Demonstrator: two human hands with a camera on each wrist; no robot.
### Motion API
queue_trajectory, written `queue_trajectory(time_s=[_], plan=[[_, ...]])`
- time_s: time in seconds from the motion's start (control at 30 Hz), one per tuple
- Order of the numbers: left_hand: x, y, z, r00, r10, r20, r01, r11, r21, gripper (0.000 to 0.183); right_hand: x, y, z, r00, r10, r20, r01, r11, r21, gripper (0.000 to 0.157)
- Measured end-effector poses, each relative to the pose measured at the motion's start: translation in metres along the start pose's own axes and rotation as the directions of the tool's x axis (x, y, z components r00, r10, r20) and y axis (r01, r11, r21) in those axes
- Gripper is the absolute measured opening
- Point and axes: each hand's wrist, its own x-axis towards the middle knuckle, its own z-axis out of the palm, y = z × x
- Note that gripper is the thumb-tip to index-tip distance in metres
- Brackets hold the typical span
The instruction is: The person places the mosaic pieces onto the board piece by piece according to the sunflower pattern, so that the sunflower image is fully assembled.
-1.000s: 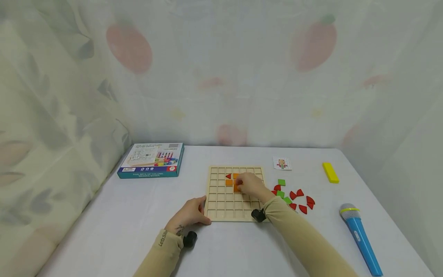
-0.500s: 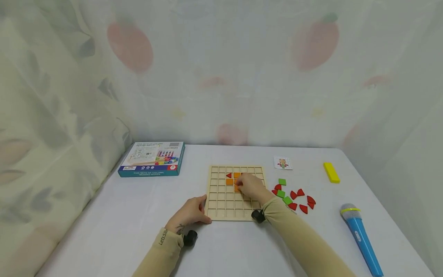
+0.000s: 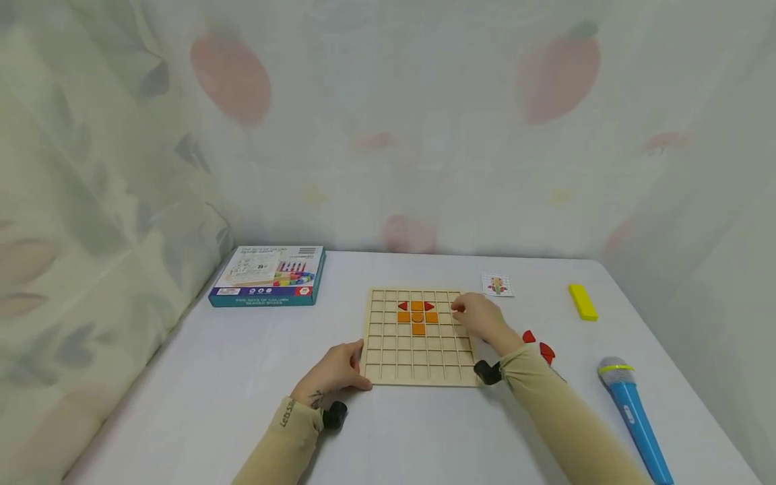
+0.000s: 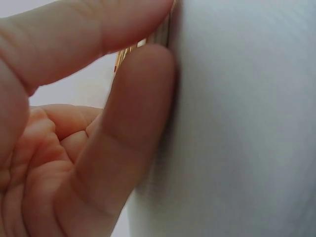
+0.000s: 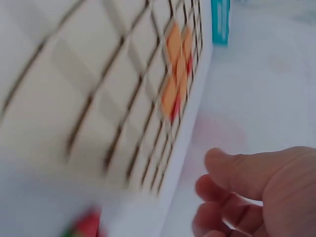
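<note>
Dial centred on the gridded board, 12 o'clock away from the person.

- Board (image 3: 418, 364): flat on the white table (image 3: 242, 377), mid-view. Left hand (image 3: 330, 369) rests against its edge at 8 o'clock, thumb and forefinger spread along the corner, steadying it by my reading; no piece seen in it.
- Done: a small cross sits toward 12 o'clock. Orange squares (image 3: 418, 329) lie at its 12, 3, 6 and 9; an orange centre piece (image 3: 417, 318) shows a curved line, shape too small to tell. Red wedges (image 3: 429, 306) flank the top square at 10 and 2. All look seated in their cells.
- Right hand (image 3: 479, 316): over the board's edge at 2 o'clock, fingers loosely curled, thumb resting above them. No piece visible in its grasp.
- Left over: loose red pieces (image 3: 547, 351) at 3 o'clock, part hidden by the forearm; whether more lie beneath, cannot tell. Right wrist view catches a blurred red piece (image 5: 90, 223) with a hint of green beside it.
- Card (image 3: 498, 285) at 2 o'clock carries a small coloured figure, too fine to read cell by cell. No green on the board; I judge the laying partway along, loose pieces outstanding.
</note>
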Motion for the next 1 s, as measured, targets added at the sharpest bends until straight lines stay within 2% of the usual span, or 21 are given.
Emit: queue_trajectory(time_s=[0.17, 0.3, 0.4, 0.57, 0.67, 1.0], plan=[[-0.001, 0.001, 0.0, 1.0, 0.003, -0.002, -0.003, 1.0, 0.009, 0.094, -0.019, 0.043, -0.029, 0.993, 0.102, 0.053, -0.1, 0.995, -0.03, 0.02], [-0.001, 0.001, 0.0, 1.0, -0.005, 0.0, 0.005, 1.0, 0.0, 0.094, -0.039, 0.069, -0.049, 0.969, 0.206, 0.139, -0.202, 0.978, -0.049, 0.012], [0.0, 0.0, 0.0, 1.0, -0.002, 0.0, 0.002, 1.0, -0.004, 0.094, -0.054, 0.084, -0.059, 0.934, 0.293, 0.204, -0.285, 0.956, -0.067, 0.012], [0.001, 0.0, 0.0, 1.0, 0.019, 0.0, -0.019, 1.0, 0.013, 0.094, -0.07, 0.1, -0.06, 0.857, 0.416, 0.303, -0.415, 0.907, -0.071, 0.02], [0.0, 0.001, 0.0, 1.0, 0.029, 0.005, -0.029, 0.999, 0.017, 0.094, -0.075, 0.102, -0.058, 0.831, 0.449, 0.329, -0.455, 0.888, -0.064, 0.02], [0.001, -0.001, 0.0, 1.0, 0.011, 0.006, -0.011, 1.0, 0.011, 0.093, -0.072, 0.1, -0.052, 0.845, 0.444, 0.297, -0.426, 0.896, -0.128, 0.015]])
